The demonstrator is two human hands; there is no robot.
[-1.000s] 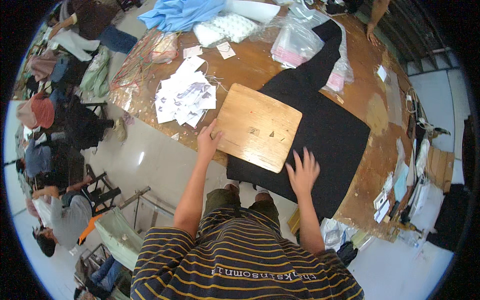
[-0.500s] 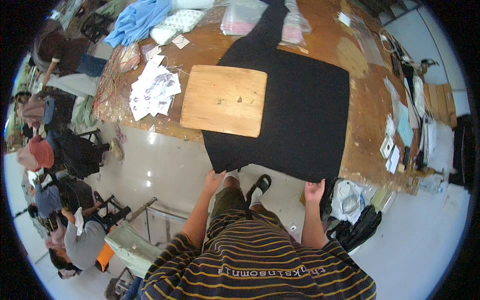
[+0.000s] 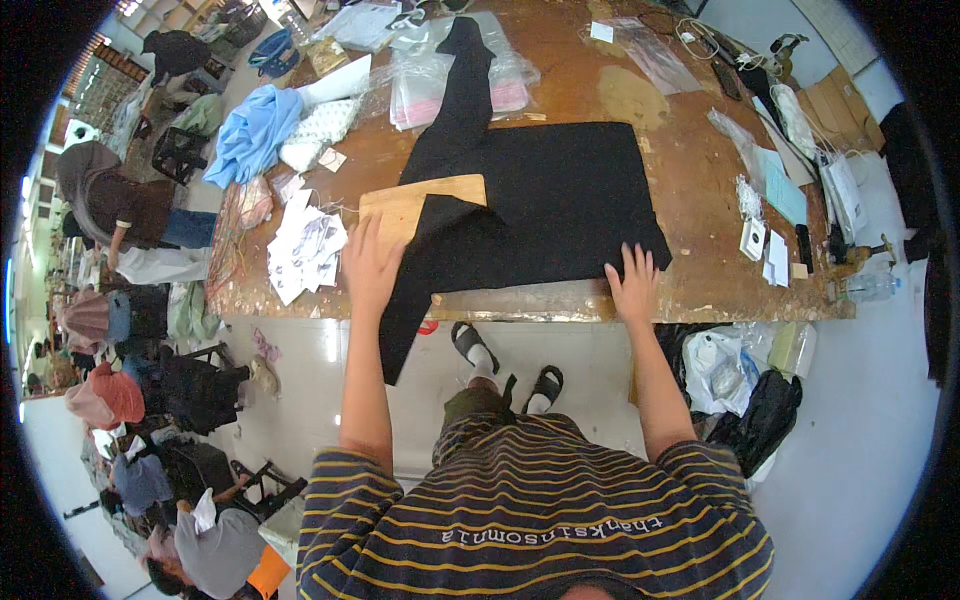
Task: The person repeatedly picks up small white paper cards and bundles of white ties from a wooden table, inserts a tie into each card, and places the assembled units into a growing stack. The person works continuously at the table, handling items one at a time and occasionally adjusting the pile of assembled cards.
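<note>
Currently, the left hand (image 3: 370,268) lies flat, fingers spread, on the folded edge of the black fabric garment (image 3: 560,205) covering the thin rectangular wooden board (image 3: 405,207). The right hand (image 3: 634,284) presses open-palmed on the garment's near corner at the worn wooden table (image 3: 700,285) edge, gripping nothing.

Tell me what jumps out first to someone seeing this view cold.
The big black garment spread across the worn wooden table, one sleeve stretching away up the middle. The left hand rests on a wooden board half covered by a folded-over part of the cloth, and the right hand presses the garment's near right corner. Left of the board lies a scatter of paper tags.
</note>
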